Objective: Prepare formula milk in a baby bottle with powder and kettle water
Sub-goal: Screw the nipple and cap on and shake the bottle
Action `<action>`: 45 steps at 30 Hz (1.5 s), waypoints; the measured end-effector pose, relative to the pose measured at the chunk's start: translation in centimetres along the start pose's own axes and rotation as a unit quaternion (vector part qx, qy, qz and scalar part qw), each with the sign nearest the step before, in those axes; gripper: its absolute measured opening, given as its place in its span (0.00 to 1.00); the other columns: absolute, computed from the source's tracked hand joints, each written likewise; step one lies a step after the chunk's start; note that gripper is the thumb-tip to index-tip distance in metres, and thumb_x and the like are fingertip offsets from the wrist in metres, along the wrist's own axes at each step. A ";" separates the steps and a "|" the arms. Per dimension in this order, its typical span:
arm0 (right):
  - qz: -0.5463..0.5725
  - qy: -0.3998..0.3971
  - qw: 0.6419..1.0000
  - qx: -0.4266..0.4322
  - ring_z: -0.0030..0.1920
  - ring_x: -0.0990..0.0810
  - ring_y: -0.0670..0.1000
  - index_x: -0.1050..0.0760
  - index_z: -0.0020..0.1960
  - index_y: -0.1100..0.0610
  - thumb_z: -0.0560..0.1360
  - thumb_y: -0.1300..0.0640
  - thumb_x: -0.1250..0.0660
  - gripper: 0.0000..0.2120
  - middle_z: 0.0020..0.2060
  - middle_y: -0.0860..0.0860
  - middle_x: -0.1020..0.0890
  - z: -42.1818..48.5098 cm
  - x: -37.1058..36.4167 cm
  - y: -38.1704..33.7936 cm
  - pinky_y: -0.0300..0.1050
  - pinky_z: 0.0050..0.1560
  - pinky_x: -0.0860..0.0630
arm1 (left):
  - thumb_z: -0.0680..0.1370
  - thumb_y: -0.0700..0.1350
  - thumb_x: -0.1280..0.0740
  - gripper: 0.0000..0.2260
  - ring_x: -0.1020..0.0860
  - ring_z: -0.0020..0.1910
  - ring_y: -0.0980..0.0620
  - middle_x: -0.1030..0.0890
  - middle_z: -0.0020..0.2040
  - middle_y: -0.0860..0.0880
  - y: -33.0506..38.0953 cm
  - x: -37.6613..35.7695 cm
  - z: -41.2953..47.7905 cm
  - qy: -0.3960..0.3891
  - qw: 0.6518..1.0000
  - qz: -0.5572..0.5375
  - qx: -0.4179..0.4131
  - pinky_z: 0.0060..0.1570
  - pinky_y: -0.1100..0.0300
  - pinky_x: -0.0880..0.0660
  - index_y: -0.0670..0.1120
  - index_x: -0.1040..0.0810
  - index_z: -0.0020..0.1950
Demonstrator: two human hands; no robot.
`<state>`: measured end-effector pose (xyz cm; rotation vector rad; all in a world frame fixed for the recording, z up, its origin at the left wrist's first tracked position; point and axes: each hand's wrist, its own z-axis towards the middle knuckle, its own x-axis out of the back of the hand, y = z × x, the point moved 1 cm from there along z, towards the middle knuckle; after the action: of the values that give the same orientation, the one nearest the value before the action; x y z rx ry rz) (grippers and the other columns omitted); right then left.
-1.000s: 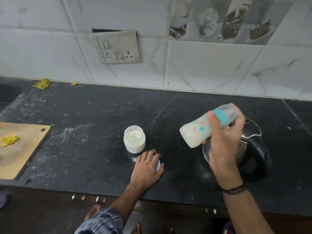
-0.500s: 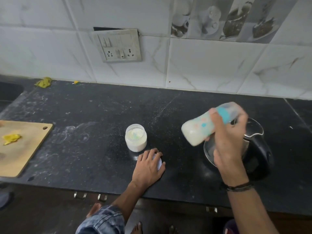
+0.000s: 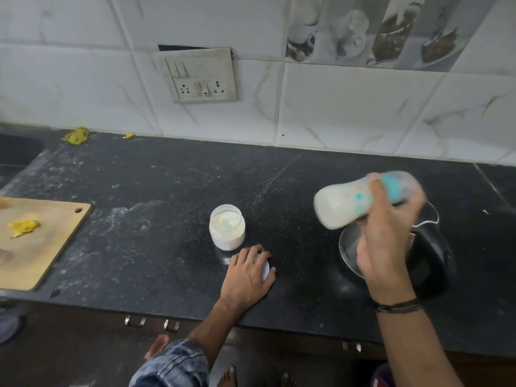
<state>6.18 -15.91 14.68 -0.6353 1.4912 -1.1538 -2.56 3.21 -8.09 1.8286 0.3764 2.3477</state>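
Note:
My right hand [image 3: 388,236] grips a baby bottle [image 3: 346,202] with a teal collar, held almost sideways in the air above the kettle [image 3: 430,258]; the bottle is full of milky white liquid and is motion-blurred. The black and steel kettle stands on the counter [image 3: 167,196] at the right, its lid partly hidden by my hand. An open clear jar of white powder [image 3: 227,227] with a pale scoop in it stands mid-counter. Just in front of it my left hand [image 3: 248,275] rests flat over the jar's white lid [image 3: 265,268].
A wooden cutting board [image 3: 42,247] with a yellow scrap lies at the left edge. A yellow cloth [image 3: 76,134] lies by the tiled wall, near a sink at far left. A switch and socket plate [image 3: 199,75] is on the wall. Powder dusts the counter.
The bottle in my right hand has swung slightly, its base moving up and down in a shake. My left hand has stayed on the lid.

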 end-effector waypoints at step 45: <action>0.052 0.003 0.997 -0.049 0.45 0.14 0.42 0.32 0.63 0.48 0.74 0.49 0.25 0.23 0.44 0.39 0.16 0.2 -0.3 0.0 0.43 0.38 0.19 | 0.80 0.60 0.38 0.17 0.25 0.60 0.49 0.23 0.64 0.53 -0.2 -0.5 0.1 0.010 1.000 -0.009 -0.001 0.58 0.52 0.25 0.52 0.22 0.62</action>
<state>6.46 -15.74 14.76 -0.6141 1.5756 -1.0088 -2.37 3.22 -8.62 1.7936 0.3928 2.3558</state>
